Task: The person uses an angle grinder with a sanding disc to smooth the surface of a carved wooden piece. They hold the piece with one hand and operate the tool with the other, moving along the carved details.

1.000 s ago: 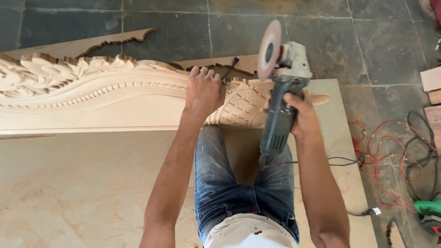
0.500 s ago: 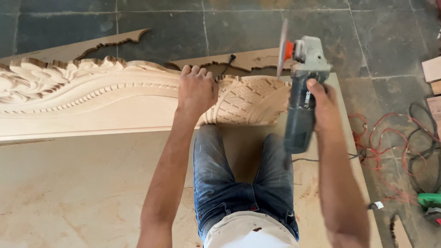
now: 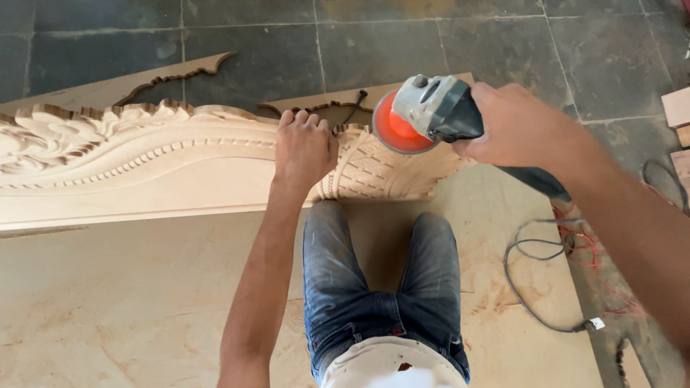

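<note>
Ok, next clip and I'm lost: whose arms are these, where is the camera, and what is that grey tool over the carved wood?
The camera sits on the person's head and looks down, so both arms and the legs in jeans belong to the wearer, who stands on a large plywood sheet laid on a dark tiled floor. The left hand grips the top edge of a long carved wooden panel, decorated with leaf scrolls and a basket-weave end. The right hand holds a grey angle grinder; its orange disc is at the panel's basket-weave end, though contact cannot be judged. The grinder's black cable loops across the plywood. Thin cut-out wood offcuts lie behind the panel.
</note>
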